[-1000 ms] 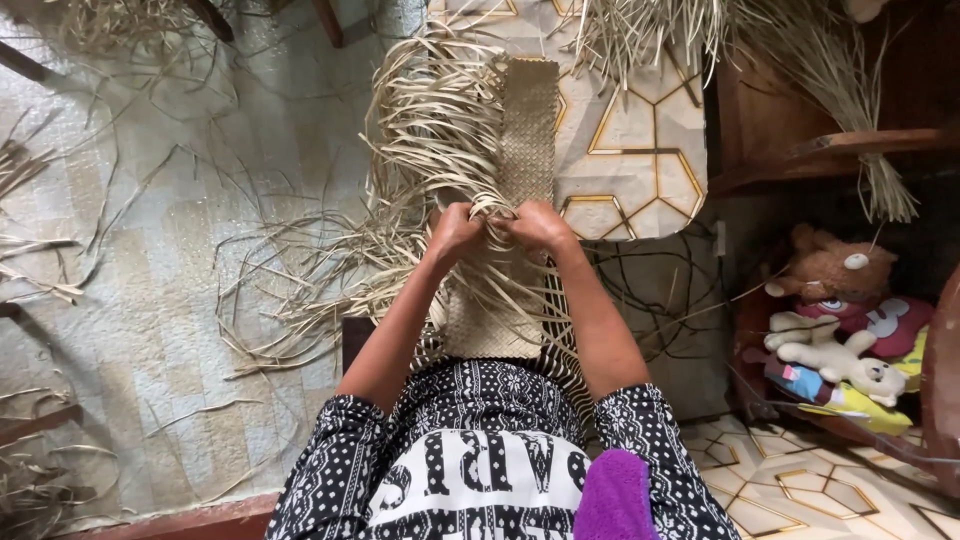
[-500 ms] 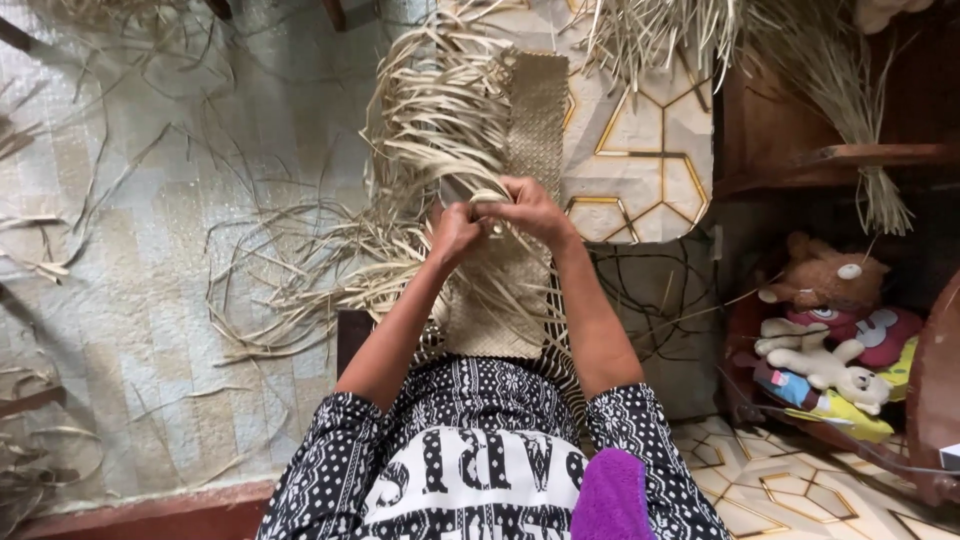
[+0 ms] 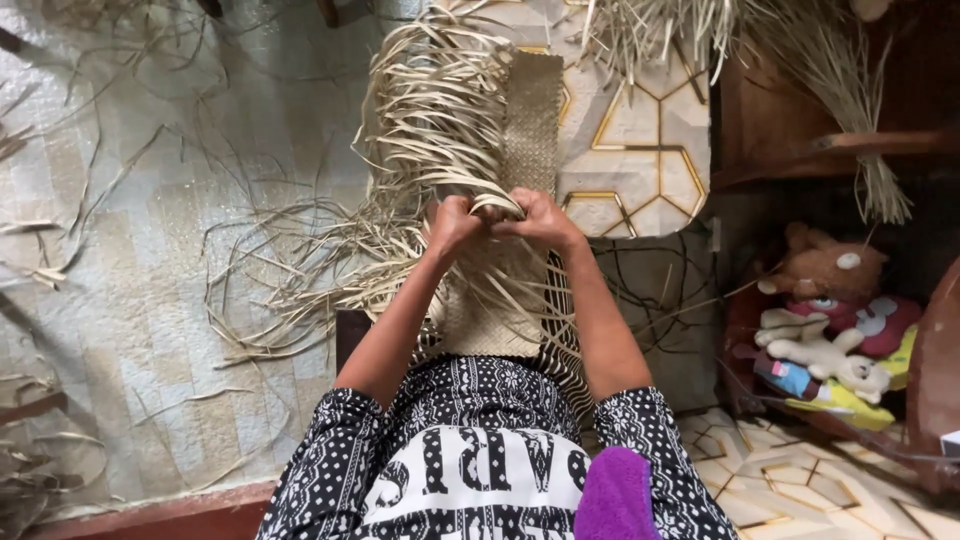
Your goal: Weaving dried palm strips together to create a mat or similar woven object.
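A long woven straw mat (image 3: 530,130) runs away from me over my lap, with many loose pale straw strips (image 3: 430,110) fanning off its left edge. My left hand (image 3: 452,222) and my right hand (image 3: 540,215) meet at the middle of the mat, side by side. Both pinch a curved straw strip (image 3: 497,205) at the weaving edge. The finished woven part (image 3: 480,320) lies between my forearms.
Stray straw (image 3: 290,270) litters the pale patterned floor covering on the left. A straw bundle (image 3: 850,90) hangs over a wooden shelf at the upper right. Soft toys (image 3: 830,320) sit in a low shelf at the right. Tiled floor (image 3: 640,150) shows beyond the mat.
My hands have stayed at the same spot on the mat, shifting slightly up it while working the strip between them. The view has drifted a little.
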